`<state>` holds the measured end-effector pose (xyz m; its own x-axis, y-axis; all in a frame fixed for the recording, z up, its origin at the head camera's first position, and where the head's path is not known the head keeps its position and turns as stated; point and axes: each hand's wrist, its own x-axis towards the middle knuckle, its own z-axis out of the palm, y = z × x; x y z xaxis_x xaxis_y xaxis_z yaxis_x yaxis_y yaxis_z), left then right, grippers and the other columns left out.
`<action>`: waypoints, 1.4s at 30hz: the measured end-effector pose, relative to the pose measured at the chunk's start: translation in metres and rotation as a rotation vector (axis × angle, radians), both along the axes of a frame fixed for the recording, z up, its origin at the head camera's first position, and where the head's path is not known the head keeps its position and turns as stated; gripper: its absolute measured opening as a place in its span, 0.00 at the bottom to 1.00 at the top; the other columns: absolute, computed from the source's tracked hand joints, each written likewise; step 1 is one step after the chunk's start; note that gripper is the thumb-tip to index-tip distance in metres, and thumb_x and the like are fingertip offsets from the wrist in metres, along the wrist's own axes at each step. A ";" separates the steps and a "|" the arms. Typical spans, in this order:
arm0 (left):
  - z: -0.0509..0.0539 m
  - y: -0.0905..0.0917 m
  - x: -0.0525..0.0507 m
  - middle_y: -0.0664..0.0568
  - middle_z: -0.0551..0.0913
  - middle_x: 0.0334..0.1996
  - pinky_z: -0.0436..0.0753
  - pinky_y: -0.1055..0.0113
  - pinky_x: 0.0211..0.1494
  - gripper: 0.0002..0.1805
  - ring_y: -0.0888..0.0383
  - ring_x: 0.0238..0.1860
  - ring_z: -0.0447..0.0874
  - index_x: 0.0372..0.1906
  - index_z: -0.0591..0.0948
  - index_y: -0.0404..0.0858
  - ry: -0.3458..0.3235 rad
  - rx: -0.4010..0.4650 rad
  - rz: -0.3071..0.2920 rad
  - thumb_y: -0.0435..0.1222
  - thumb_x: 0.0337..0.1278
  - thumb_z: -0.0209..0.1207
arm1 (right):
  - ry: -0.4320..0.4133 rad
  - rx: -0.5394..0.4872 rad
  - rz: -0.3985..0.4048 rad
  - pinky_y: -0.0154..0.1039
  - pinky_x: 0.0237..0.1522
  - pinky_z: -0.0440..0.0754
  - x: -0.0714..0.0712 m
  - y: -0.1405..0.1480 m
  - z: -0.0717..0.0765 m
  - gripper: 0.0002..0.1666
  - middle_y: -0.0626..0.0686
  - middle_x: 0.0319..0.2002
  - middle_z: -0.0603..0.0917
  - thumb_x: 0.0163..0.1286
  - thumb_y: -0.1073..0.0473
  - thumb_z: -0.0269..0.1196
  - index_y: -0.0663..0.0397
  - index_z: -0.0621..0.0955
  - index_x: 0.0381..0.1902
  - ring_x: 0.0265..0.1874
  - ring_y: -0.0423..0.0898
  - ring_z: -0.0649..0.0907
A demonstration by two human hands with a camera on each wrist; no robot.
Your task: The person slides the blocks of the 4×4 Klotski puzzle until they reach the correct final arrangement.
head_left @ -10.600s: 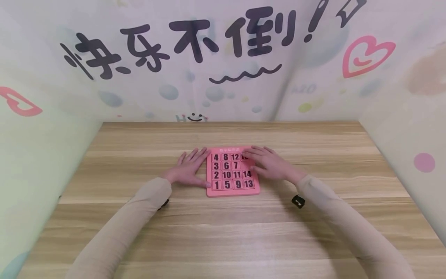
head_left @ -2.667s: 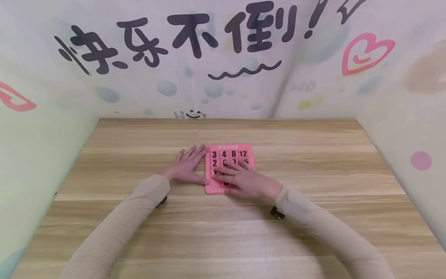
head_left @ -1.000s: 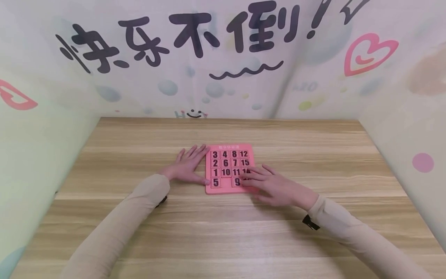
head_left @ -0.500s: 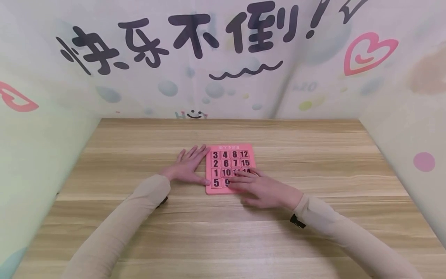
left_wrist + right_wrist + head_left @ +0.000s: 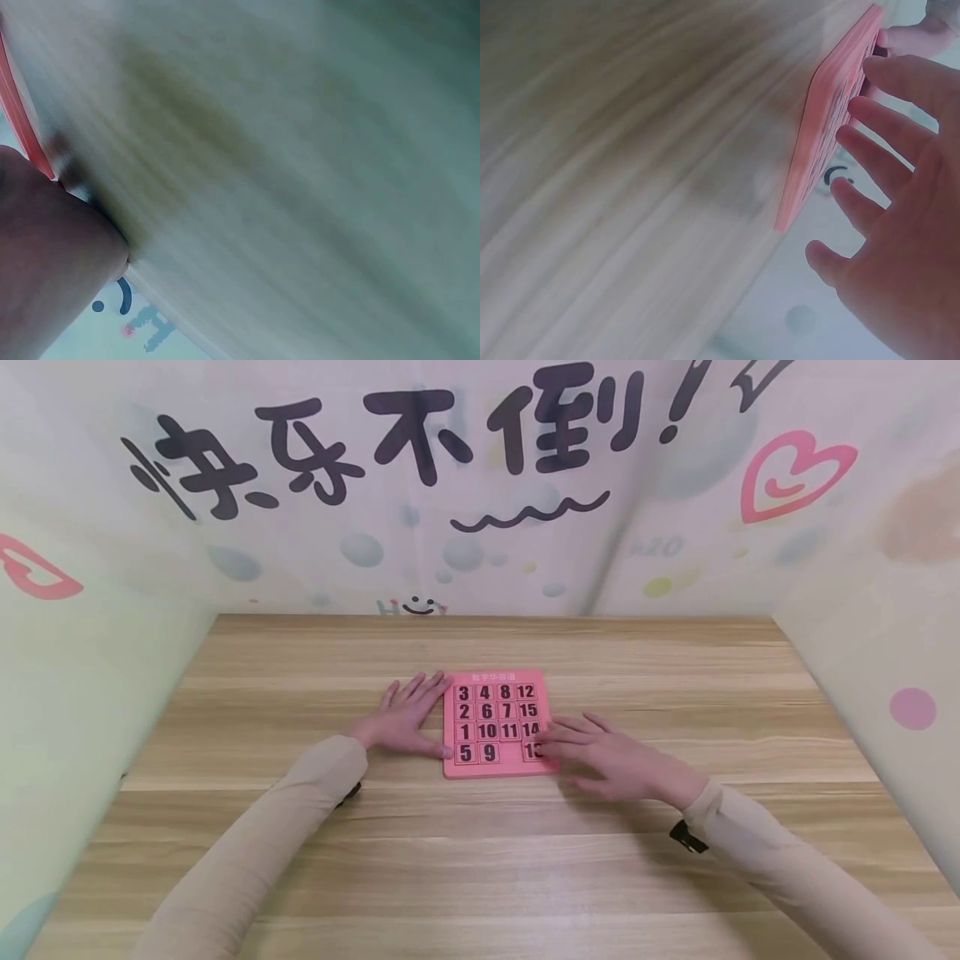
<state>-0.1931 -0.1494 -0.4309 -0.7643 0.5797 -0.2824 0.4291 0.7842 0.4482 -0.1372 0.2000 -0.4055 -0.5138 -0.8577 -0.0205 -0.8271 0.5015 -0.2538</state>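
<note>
While the flat pink board (image 5: 495,770) with rounded corners is lying on the wood-grained surface (image 5: 480,860), its bottom row is showing a new order. The pink square 9 tile (image 5: 489,753), numeral in black, is now sitting next to the matching 5 tile (image 5: 465,753); a second ago it was standing one place further right. The bare gap (image 5: 510,752) is accordingly lying below the 11 tile (image 5: 509,732), between the 9 tile and the half-covered 13 tile (image 5: 529,751). Judging by the layout, those three tiles are the ones left free to slide.

Hands: the left hand (image 5: 401,724) is spreading wide, fingertips resting at the board's upper left edge, thumb touching near the lower left corner, gripping nothing. The right hand (image 5: 611,762) is sitting further right than half a second ago, fingers extending well apart, tips reaching across the board's right edge over the 13 tile, nothing pinched. Whether they are pressing that tile or hovering, one cannot tell.
</note>
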 end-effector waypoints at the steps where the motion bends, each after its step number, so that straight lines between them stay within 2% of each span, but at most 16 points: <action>1: 0.000 0.000 0.000 0.48 0.32 0.77 0.25 0.44 0.70 0.65 0.46 0.75 0.25 0.77 0.37 0.42 -0.002 -0.001 0.001 0.65 0.46 0.64 | 0.003 0.004 -0.003 0.67 0.66 0.50 0.000 0.003 0.000 0.32 0.57 0.67 0.69 0.66 0.55 0.63 0.58 0.72 0.66 0.68 0.61 0.63; 8: -0.001 0.000 -0.001 0.48 0.32 0.77 0.25 0.44 0.70 0.65 0.46 0.75 0.25 0.77 0.38 0.42 0.008 -0.002 -0.003 0.65 0.46 0.63 | 0.013 0.011 0.011 0.69 0.65 0.49 0.000 0.009 0.001 0.28 0.55 0.65 0.73 0.66 0.55 0.62 0.55 0.76 0.63 0.67 0.62 0.65; 14: 0.000 0.000 0.000 0.48 0.31 0.77 0.25 0.44 0.70 0.65 0.46 0.75 0.25 0.77 0.37 0.42 -0.001 -0.003 0.001 0.65 0.46 0.63 | 0.012 0.001 0.033 0.67 0.66 0.50 0.001 -0.007 -0.004 0.29 0.53 0.66 0.72 0.68 0.53 0.61 0.54 0.74 0.65 0.67 0.60 0.65; 19: -0.002 0.001 -0.001 0.48 0.31 0.77 0.26 0.44 0.70 0.65 0.46 0.75 0.25 0.77 0.37 0.43 0.005 -0.010 -0.009 0.66 0.46 0.62 | 0.022 -0.006 0.047 0.68 0.66 0.51 -0.001 -0.017 -0.001 0.27 0.54 0.64 0.74 0.67 0.54 0.62 0.54 0.76 0.62 0.66 0.60 0.67; 23: -0.001 0.000 0.000 0.47 0.32 0.77 0.25 0.43 0.70 0.65 0.45 0.75 0.25 0.77 0.37 0.42 -0.009 -0.003 -0.005 0.65 0.46 0.63 | 0.007 0.000 0.008 0.69 0.65 0.50 -0.005 -0.017 0.002 0.26 0.55 0.64 0.74 0.68 0.54 0.61 0.55 0.76 0.62 0.66 0.59 0.67; 28: 0.000 0.000 0.000 0.46 0.32 0.77 0.25 0.43 0.70 0.65 0.45 0.75 0.25 0.78 0.38 0.41 -0.014 0.009 0.004 0.64 0.46 0.64 | 0.006 0.020 -0.083 0.67 0.66 0.50 -0.013 -0.014 0.001 0.31 0.59 0.66 0.71 0.68 0.52 0.61 0.59 0.72 0.66 0.67 0.61 0.65; 30: 0.000 0.000 0.000 0.47 0.32 0.77 0.25 0.43 0.70 0.65 0.45 0.75 0.25 0.78 0.38 0.42 -0.017 -0.001 0.002 0.64 0.47 0.63 | 0.007 0.040 -0.096 0.67 0.66 0.51 -0.013 -0.011 0.000 0.33 0.59 0.67 0.69 0.68 0.52 0.61 0.59 0.71 0.67 0.68 0.61 0.64; 36: 0.002 0.001 0.001 0.45 0.33 0.77 0.25 0.42 0.69 0.64 0.44 0.75 0.26 0.77 0.39 0.40 -0.014 0.011 0.001 0.63 0.47 0.64 | 0.005 0.028 -0.085 0.65 0.67 0.53 -0.006 -0.006 -0.004 0.33 0.57 0.68 0.69 0.68 0.52 0.61 0.58 0.70 0.68 0.69 0.61 0.62; 42: 0.003 0.000 0.001 0.45 0.33 0.77 0.25 0.42 0.70 0.64 0.44 0.75 0.26 0.77 0.39 0.40 -0.007 0.011 0.002 0.63 0.47 0.64 | -0.039 -0.027 -0.027 0.64 0.66 0.55 0.004 -0.002 -0.003 0.34 0.58 0.66 0.71 0.65 0.51 0.64 0.59 0.72 0.66 0.67 0.61 0.65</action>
<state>-0.1925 -0.1492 -0.4277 -0.7634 0.5816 -0.2810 0.4247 0.7797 0.4601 -0.1332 0.1983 -0.4085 -0.5360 -0.8440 -0.0174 -0.8026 0.5159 -0.2993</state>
